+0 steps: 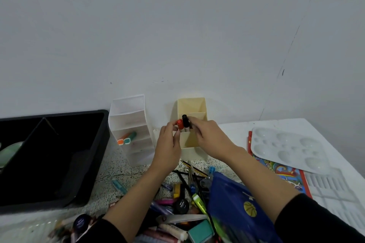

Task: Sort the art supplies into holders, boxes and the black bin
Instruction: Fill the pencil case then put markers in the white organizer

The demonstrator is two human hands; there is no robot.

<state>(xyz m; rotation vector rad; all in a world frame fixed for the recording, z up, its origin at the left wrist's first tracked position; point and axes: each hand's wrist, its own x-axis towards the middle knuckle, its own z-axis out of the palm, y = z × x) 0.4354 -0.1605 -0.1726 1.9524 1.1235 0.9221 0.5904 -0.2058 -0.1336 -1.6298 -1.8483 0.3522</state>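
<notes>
Supply pile, left hand pinches orange marker, right hand black marker

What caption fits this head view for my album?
Left hand grips red-capped marker, right hand black-capped marker, at cream holder.

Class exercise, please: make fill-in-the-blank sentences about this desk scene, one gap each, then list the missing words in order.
1. The right hand holds a marker with a ____ cap.
2. The white holder contains ____ markers.
3. The black bin stands to the ____ of the white holder.
4. The ____ hand pinches the orange-capped marker.

Missing words: black; two; left; left.
</notes>
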